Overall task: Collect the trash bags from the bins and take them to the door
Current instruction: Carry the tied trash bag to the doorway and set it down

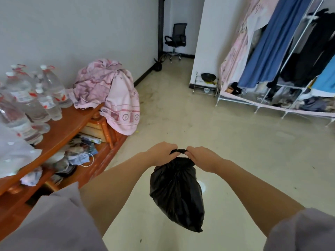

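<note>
- Black trash bag [176,192] hangs in the air between both forearms, clear of the pale tiled floor [226,142] below it; its neck is gathered into a twisted band at the top.
- Left hand [159,153] is clenched on the left end of that twisted band, knuckles up.
- Right hand [201,157] is clenched on the right end of the band, so the two fists sit just beside each other with the black twist stretched between them.
- Bag body sags down and slightly toward the right forearm, creased, ending in a point.
- Grey sleeves [54,223] cover both upper arms.
- To the left of the left hand: an orange wooden table [68,124] bearing clear plastic water bottles [36,98] and a heap of pink cloth [108,87]; its lower shelf holds mixed clutter.
- Ahead and to the right of the right hand: a clothes rack [282,73] with hanging garments.
- Far ahead of the hands: a black office chair [176,38] near the wall.
</note>
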`<state>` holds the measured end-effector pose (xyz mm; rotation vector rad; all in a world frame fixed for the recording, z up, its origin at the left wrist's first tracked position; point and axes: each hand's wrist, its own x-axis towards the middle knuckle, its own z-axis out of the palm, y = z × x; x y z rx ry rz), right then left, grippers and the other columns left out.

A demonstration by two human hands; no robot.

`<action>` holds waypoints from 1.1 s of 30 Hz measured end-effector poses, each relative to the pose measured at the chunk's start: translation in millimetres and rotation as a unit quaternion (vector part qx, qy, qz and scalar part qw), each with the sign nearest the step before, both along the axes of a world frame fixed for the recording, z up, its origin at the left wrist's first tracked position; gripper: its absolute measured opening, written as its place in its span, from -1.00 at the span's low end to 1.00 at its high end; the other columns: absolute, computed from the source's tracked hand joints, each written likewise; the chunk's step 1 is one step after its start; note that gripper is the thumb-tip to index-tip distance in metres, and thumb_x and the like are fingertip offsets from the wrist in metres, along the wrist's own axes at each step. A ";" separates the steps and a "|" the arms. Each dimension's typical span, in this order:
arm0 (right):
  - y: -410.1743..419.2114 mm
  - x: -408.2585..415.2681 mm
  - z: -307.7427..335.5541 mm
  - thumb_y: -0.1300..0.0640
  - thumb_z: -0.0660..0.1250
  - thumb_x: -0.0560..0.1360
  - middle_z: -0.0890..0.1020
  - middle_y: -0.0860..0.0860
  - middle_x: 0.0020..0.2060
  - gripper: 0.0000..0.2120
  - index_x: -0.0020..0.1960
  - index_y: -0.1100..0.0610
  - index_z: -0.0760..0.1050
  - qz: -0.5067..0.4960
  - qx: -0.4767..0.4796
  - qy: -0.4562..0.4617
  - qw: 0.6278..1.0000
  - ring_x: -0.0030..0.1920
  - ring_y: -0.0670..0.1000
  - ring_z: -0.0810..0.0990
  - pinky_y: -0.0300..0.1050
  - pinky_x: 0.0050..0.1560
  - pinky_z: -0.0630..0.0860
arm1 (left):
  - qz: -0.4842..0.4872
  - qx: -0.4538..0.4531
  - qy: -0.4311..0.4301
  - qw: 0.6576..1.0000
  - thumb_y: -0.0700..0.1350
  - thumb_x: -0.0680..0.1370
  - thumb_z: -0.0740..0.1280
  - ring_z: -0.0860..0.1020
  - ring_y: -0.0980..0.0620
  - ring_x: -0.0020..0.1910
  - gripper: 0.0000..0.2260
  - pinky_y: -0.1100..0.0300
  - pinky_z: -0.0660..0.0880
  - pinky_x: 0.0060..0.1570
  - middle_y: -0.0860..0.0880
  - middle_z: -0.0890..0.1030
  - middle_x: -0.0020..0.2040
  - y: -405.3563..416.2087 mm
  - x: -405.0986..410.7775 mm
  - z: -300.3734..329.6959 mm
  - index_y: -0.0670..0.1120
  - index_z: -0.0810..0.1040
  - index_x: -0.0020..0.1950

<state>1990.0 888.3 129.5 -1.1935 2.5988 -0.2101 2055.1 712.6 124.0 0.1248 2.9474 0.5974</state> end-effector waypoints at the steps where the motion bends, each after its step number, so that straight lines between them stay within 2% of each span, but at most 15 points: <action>1: -1.7 -21.9 1.2 0.01 -0.03 0.66 0.36 -0.04 -0.39 -0.76 -0.10 0.10 0.24 -0.001 -0.004 0.000 1.000 -0.32 0.10 0.38 -0.07 -0.37 0.22 | 0.001 0.005 0.003 1.000 -0.03 0.63 0.14 0.41 -0.06 -0.23 -0.79 0.13 0.25 -0.25 -0.12 0.51 -0.22 -1.5 -19.9 0.1 -0.10 0.38 -0.15; 5: -17.3 -98.6 -5.3 0.02 -0.03 0.66 0.36 -0.04 -0.40 -0.77 -0.10 0.11 0.24 0.008 0.000 -0.007 1.000 -0.37 0.04 0.34 -0.10 -0.40 0.20 | 0.009 0.009 -0.007 1.000 -0.03 0.63 0.14 0.41 -0.06 -0.24 -0.78 0.12 0.27 -0.24 -0.10 0.49 -0.23 -16.7 -96.0 -6.2 -0.11 0.36 -0.17; 8: -34.8 -157.5 -13.3 0.03 -0.03 0.66 0.34 -0.04 -0.40 -0.77 -0.09 0.12 0.24 0.010 0.008 -0.012 1.000 -0.34 0.08 0.36 -0.07 -0.34 0.23 | 0.012 0.015 -0.017 1.000 -0.04 0.63 0.14 0.41 -0.06 -0.25 -0.76 0.12 0.28 -0.24 -0.05 0.45 -0.27 -31.8 -157.3 -15.7 -0.12 0.35 -0.18; 11: -55.9 -231.4 -21.3 0.02 -0.04 0.66 0.35 -0.02 -0.39 -0.76 -0.10 0.12 0.24 -0.006 0.005 -0.020 1.000 -0.33 0.10 0.37 -0.09 -0.38 0.21 | 0.020 0.029 -0.011 0.999 -0.03 0.63 0.14 0.41 -0.07 -0.26 -0.75 0.11 0.28 -0.24 -0.03 0.43 -0.30 -53.0 -228.5 -26.1 -0.11 0.35 -0.20; 15: -91.2 -331.4 -19.9 0.01 -0.04 0.66 0.37 0.00 -0.38 -0.75 -0.11 0.11 0.24 -0.022 0.006 -0.023 0.999 -0.31 0.12 0.39 -0.04 -0.30 0.27 | 0.008 0.025 -0.014 1.000 -0.02 0.63 0.14 0.41 -0.06 -0.27 -0.76 0.13 0.27 -0.28 0.02 0.40 -0.34 -90.9 -331.8 -27.8 -0.10 0.36 -0.19; 17: -108.2 -377.9 -14.7 0.01 -0.04 0.66 0.38 0.00 -0.38 -0.75 -0.11 0.11 0.25 -0.028 0.005 -0.023 0.999 -0.31 0.12 0.39 -0.06 -0.33 0.25 | -0.001 0.013 -0.014 1.000 -0.01 0.63 0.14 0.42 -0.05 -0.26 -0.76 0.15 0.26 -0.32 0.00 0.44 -0.31 -110.0 -384.2 -20.3 -0.10 0.38 -0.18; 20: -128.4 -443.2 -7.3 0.01 -0.04 0.66 0.38 0.00 -0.37 -0.76 -0.10 0.11 0.26 -0.041 -0.006 -0.023 0.999 -0.33 0.08 0.37 -0.09 -0.37 0.22 | -0.023 0.003 -0.011 1.000 -0.01 0.63 0.14 0.43 -0.05 -0.24 -0.77 0.12 0.29 -0.26 -0.06 0.49 -0.24 -133.0 -456.0 -9.4 -0.10 0.39 -0.16; 25: -158.8 -556.8 -9.8 0.00 -0.04 0.66 0.37 -0.02 -0.37 -0.75 -0.08 0.11 0.27 -0.042 0.004 -0.022 0.999 -0.32 0.07 0.37 -0.15 -0.41 0.19 | -0.033 -0.007 -0.018 0.999 0.00 0.63 0.13 0.39 -0.05 -0.27 -0.75 0.12 0.26 -0.28 0.05 0.37 -0.35 -161.7 -566.1 -9.4 -0.10 0.36 -0.18; 29: -189.5 -656.3 -15.6 0.01 -0.04 0.66 0.35 -0.04 -0.38 -0.76 -0.09 0.10 0.26 -0.023 0.008 -0.014 1.000 -0.37 0.02 0.34 -0.14 -0.41 0.18 | -0.015 -0.001 -0.019 1.000 -0.02 0.63 0.14 0.39 -0.05 -0.28 -0.76 0.13 0.25 -0.32 0.01 0.40 -0.33 -190.6 -662.3 -18.8 -0.11 0.36 -0.18; 33: -214.5 -762.2 -19.0 0.00 -0.04 0.66 0.35 -0.04 -0.38 -0.76 -0.08 0.10 0.26 0.000 0.014 -0.015 1.000 -0.32 0.07 0.36 -0.12 -0.40 0.19 | 0.000 0.000 -0.021 1.000 -0.03 0.63 0.13 0.41 -0.04 -0.25 -0.78 0.13 0.29 -0.25 -0.03 0.45 -0.27 -212.6 -761.4 -20.2 -0.09 0.37 -0.16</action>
